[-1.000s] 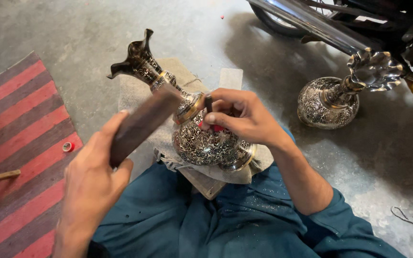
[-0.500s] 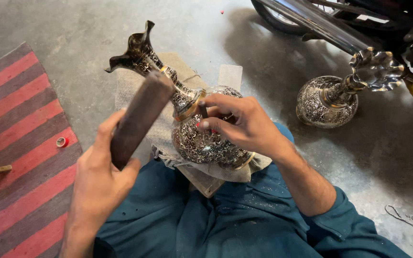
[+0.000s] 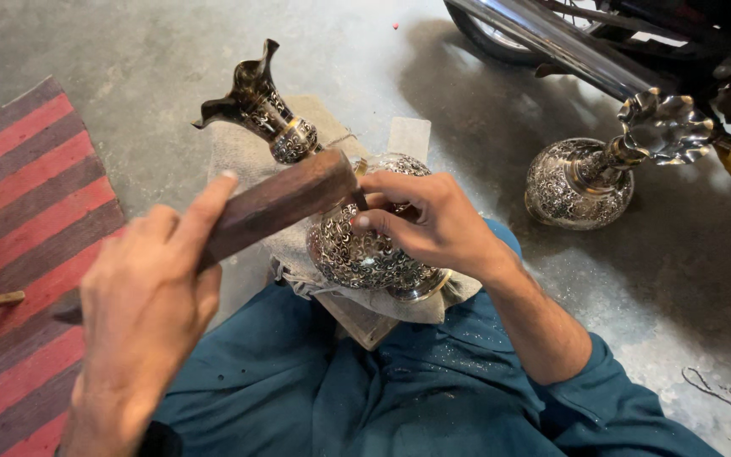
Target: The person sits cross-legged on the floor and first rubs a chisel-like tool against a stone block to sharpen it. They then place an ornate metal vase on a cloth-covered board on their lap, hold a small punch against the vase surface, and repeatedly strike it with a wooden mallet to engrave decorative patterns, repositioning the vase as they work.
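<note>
In the head view, we grip a dark brown wooden block (image 3: 277, 207) in our left hand (image 3: 145, 313), fingers wrapped tight, its end meeting a thin metal chisel (image 3: 357, 196) that our right hand (image 3: 429, 220) pinches with fingers pressed together against the engraved silver vase (image 3: 357, 245), which lies on a cloth-covered board (image 3: 365, 313) over our lap. We judge the engraving strike is underway; next comes a small reposition of the chisel tip along the pattern.

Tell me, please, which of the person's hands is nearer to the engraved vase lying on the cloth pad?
The right. The right hand rests on the engraved vase, fingers on its body. The left hand is off to the vase's left, gripping a wooden block whose far end reaches the vase.
</note>
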